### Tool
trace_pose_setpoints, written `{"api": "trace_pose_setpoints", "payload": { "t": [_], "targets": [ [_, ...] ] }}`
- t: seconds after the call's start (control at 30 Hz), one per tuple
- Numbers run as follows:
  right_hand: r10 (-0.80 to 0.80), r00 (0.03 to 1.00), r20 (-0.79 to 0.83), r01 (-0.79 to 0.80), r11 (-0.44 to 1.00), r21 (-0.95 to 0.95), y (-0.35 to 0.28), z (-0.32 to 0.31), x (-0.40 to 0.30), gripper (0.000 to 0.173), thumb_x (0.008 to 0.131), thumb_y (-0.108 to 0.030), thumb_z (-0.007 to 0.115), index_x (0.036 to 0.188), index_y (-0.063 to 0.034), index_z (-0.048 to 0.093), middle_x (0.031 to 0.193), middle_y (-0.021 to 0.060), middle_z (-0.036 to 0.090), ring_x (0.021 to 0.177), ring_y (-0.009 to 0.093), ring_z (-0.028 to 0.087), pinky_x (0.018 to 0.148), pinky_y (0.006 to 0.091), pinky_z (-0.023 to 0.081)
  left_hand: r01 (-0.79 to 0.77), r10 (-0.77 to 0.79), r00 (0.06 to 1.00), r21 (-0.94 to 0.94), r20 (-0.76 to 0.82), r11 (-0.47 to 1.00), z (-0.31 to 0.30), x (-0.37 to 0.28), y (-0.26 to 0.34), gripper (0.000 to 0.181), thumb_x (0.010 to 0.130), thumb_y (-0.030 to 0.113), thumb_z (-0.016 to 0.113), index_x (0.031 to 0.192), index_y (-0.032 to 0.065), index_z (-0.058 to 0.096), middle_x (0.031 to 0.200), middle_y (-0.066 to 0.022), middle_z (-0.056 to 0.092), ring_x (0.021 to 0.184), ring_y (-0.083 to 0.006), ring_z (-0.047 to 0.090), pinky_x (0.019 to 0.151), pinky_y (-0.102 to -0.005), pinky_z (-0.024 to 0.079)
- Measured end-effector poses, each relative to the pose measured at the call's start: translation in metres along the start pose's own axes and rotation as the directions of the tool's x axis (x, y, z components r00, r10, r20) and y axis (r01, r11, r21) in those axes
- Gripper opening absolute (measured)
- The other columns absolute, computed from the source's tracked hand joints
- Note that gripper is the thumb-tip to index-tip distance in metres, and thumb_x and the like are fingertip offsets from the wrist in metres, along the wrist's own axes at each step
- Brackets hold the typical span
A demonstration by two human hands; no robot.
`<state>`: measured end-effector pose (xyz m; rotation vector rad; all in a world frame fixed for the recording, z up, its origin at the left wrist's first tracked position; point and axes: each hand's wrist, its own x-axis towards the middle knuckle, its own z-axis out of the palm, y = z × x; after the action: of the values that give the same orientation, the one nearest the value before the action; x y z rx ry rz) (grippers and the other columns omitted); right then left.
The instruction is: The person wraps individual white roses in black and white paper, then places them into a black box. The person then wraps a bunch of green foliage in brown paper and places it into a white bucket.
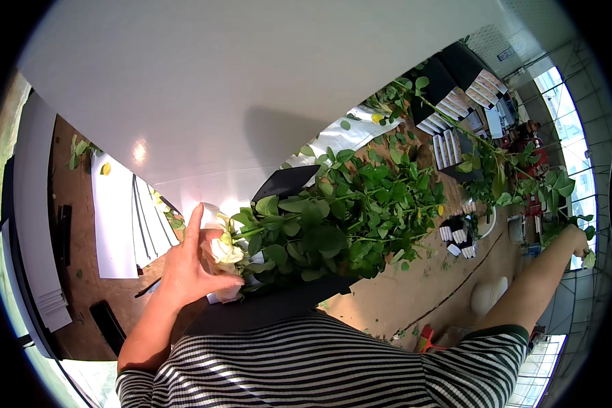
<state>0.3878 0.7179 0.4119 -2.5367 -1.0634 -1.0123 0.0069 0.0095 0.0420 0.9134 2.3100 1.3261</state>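
My left hand (188,273) curves around a cluster of white rose heads (227,250), thumb and forefinger spread wide. The thumb lies over the blooms; whether it presses on them is unclear. From these heads, leafy green stems (336,224) stretch to the right. Black wrapping material (255,313) lies under the bunch, and a black flap (287,182) rises on its far side. Out at the far right, my right hand (580,244) grips a long leafy rose stem (456,126) near its head. The fingers there are partly hidden by leaves.
A large pale panel (183,76) blocks much of the upper view. White sheets (115,224) lie on the brown table (74,188) at left, near a black oblong object (107,326). Black packages with pale ends (446,148) stand at right. A white bucket (489,296) sits below, on the floor.
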Motion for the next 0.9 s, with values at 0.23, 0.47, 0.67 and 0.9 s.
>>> {"api": "trace_pose_setpoints", "payload": {
  "t": [0.23, 0.47, 0.67, 0.9],
  "targets": [
    [0.115, 0.922, -0.37, 0.237, -0.924, 0.302, -0.026, -0.159, -0.122, 0.019, 0.085, -0.013, 0.049, 0.087, 0.0049, 0.056, 0.073, 0.0148, 0.06, 0.06, 0.026, 0.06, 0.059, 0.0392, 0.054, 0.0, 0.0, 0.999, -0.001, -0.04, 1.0, 0.005, 0.0, -0.002, 0.136, 0.048, 0.041, 0.092, 0.149, 0.0054, 0.007, 0.108, -0.0183, 0.064, 0.093, -0.03, 0.065, 0.08, -0.0357, 0.052],
    [-0.174, 0.156, -0.972, 0.252, -0.945, 0.21, -0.088, -0.198, -0.483, 0.013, 0.091, -0.01, 0.055, 0.103, -0.0056, 0.057, 0.083, 0.0116, 0.055, 0.076, 0.032, 0.055, 0.067, 0.0347, 0.045, 0.103, -0.104, 0.994, -0.03, -0.016, 0.994, 0.002, 0.002, 0.008, 0.135, 0.049, 0.043, 0.091, 0.147, 0.0012, 0.008, 0.106, -0.0177, 0.065, 0.093, -0.0283, 0.066, 0.079, -0.0334, 0.052],
    [-0.513, -0.358, -0.78, 0.437, -0.83, 0.346, -0.167, -0.121, -0.573, 0.022, 0.092, -0.025, 0.052, 0.109, -0.012, 0.058, 0.098, 0.0091, 0.061, 0.097, 0.029, 0.058, 0.082, 0.0429, 0.047, 0.045, -0.053, 0.997, -0.149, -0.052, 0.988, 0.012, 0.003, -0.005, 0.135, 0.048, 0.039, 0.092, 0.147, 0.0013, 0.01, 0.106, -0.0173, 0.066, 0.094, -0.0265, 0.066, 0.082, -0.0333, 0.051],
    [-0.303, 0.296, -0.906, 0.464, -0.783, 0.414, -0.135, -0.151, -0.478, 0.018, 0.093, -0.015, 0.055, 0.105, -0.0036, 0.06, 0.092, 0.0149, 0.063, 0.078, 0.034, 0.06, 0.071, 0.0334, 0.048, 0.107, -0.108, 0.994, -0.068, -0.008, 0.992, 0.0, -0.003, -0.002, 0.133, 0.049, 0.043, 0.091, 0.149, 0.0047, 0.011, 0.106, -0.0169, 0.065, 0.09, -0.0268, 0.066, 0.078, -0.0327, 0.052]
  ]
}}
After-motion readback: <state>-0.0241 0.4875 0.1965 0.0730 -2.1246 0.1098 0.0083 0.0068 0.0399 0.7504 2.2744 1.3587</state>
